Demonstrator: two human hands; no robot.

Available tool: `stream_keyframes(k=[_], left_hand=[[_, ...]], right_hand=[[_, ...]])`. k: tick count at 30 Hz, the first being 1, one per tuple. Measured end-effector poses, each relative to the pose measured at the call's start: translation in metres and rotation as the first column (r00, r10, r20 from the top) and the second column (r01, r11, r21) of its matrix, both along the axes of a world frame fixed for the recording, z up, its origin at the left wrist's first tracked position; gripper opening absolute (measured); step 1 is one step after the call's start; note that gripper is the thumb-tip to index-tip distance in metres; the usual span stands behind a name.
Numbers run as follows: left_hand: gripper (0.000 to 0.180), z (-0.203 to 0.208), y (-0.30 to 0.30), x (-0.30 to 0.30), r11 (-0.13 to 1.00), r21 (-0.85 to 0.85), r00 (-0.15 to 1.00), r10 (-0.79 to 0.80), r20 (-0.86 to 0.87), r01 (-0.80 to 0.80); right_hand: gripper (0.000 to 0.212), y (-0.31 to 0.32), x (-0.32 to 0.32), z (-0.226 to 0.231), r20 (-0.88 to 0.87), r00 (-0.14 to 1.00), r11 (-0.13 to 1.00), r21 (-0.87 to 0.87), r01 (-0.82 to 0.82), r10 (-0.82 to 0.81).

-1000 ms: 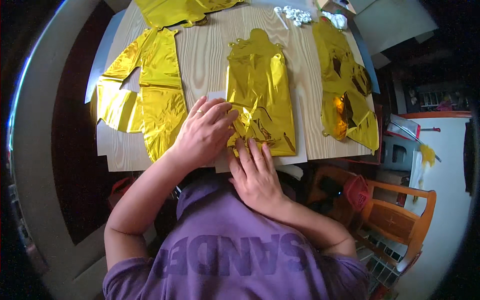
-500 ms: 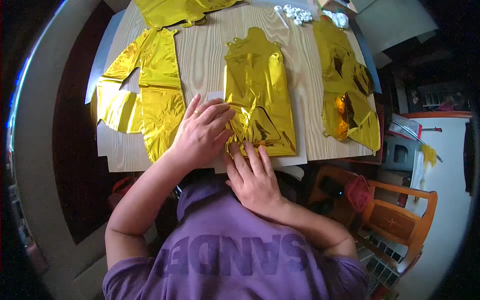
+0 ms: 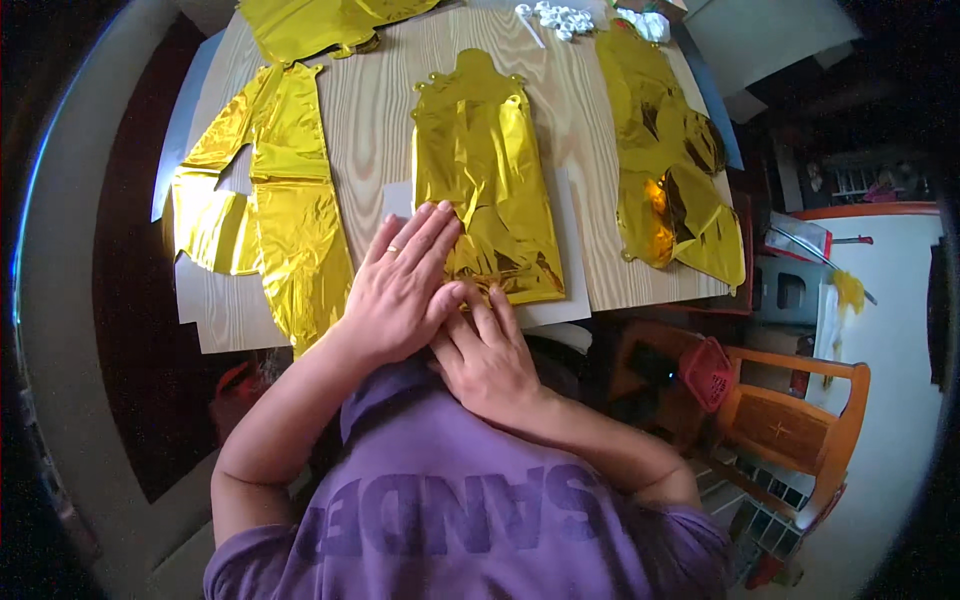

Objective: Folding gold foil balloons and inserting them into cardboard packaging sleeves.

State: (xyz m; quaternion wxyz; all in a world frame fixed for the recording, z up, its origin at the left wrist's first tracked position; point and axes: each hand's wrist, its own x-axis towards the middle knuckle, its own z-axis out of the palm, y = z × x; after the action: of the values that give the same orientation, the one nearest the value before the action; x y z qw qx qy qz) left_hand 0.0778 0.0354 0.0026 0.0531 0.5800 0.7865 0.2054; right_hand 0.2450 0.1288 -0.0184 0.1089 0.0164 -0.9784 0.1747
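Nearby, the right hand (image 3: 490, 360) and left hand (image 3: 398, 290) touch the near left corner of the middle gold foil piece (image 3: 480, 170), both grips flat, clasping nothing visible. Rightward is a red basket (image 3: 706, 376), its inside unclear; the foil piece lies on the counter (image 3: 375, 120), white pieces (image 3: 570, 20) beyond.

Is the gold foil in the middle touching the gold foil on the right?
Apart. The head view shows a strip of bare wooden table between the middle foil and the right foil.
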Motion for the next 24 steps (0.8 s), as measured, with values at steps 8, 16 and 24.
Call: stream_keyframes(k=[8, 16, 24], left_hand=[[0.087, 0.000, -0.002, 0.002, 0.997, -0.074, 0.987, -0.039, -0.155, 0.028], [0.082, -0.004, -0.001, 0.005, 0.994, -0.106, 0.985, -0.013, -0.173, -0.006], [0.077, 0.001, 0.001, 0.006, 0.987, -0.158, 0.988, -0.019, -0.154, -0.006]], right_hand=[[0.060, 0.001, 0.003, -0.004, -0.011, 1.000, 0.998, 0.053, 0.021, -0.021], [0.093, 0.030, 0.020, 0.014, 0.090, 0.982, 0.986, 0.013, 0.168, -0.169], [0.100, 0.044, 0.034, 0.018, 0.141, 0.959, 0.969, 0.046, 0.243, -0.247]])
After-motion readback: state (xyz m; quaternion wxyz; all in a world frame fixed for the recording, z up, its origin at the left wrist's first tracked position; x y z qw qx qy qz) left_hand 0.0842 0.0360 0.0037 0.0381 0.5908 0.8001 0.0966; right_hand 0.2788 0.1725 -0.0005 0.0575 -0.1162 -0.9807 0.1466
